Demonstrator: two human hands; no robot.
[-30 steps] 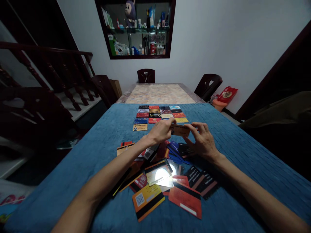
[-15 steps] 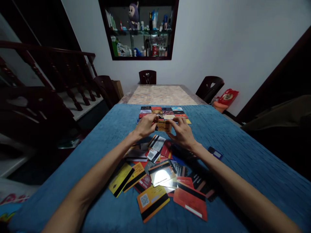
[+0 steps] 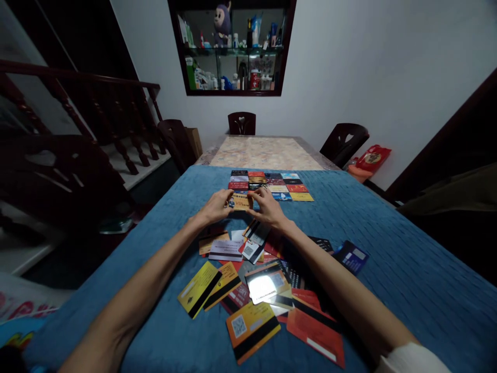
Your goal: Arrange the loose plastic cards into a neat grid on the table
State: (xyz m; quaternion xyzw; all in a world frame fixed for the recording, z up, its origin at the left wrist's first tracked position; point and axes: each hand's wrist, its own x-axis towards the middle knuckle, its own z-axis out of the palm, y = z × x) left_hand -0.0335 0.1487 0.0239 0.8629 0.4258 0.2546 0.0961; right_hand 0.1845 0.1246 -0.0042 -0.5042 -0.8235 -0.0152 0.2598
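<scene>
Both hands pinch one flat orange-yellow plastic card (image 3: 240, 201): left hand (image 3: 215, 207) grips its left end, right hand (image 3: 267, 209) its right, long axis crosswise, just near of the tidy grid of laid-out cards (image 3: 272, 185).

Long table (image 3: 267, 151), near part covered by blue textured cloth (image 3: 388, 248), far end bare with pale patterned top. On the cloth: neat grid of cards (image 3: 272, 185) at the far middle; loose overlapping pile of cards (image 3: 256, 280) near centre; one dark blue card (image 3: 351, 255) apart, right of the pile.
</scene>
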